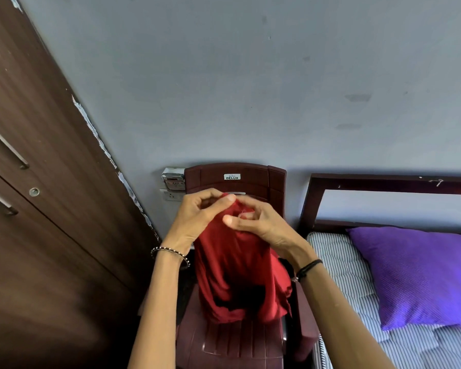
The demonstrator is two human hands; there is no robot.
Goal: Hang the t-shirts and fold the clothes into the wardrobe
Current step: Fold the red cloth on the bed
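Hands are raised close together over a maroon plastic chair. The left hand pinches the top edge of a red garment between thumb and curled fingers. The right hand grips the same bunched edge just beside it, fingers curled round the cloth. Both grips are narrow and loaded.

The garment hangs from the hands in loose folds in front of the chair back. Whether its lower hem touches the seat, I cannot tell. Bunched as it is, I cannot confirm that it is a t-shirt.

The wardrobe stands to the left, well apart from the garment, with the visible doors closed. No hanger is in view. To the right is a striped mattress with a purple pillow on it.

Assessment: this item is at an early stage. It is lifted and held at its top edge, neither folded nor hung. Remaining, in my judgement:
- find the collar or shoulders;
- fold the garment or fit it to a hanger;
- open the wardrobe and place it inside.

How many other clothes wait cannot be established from this position.
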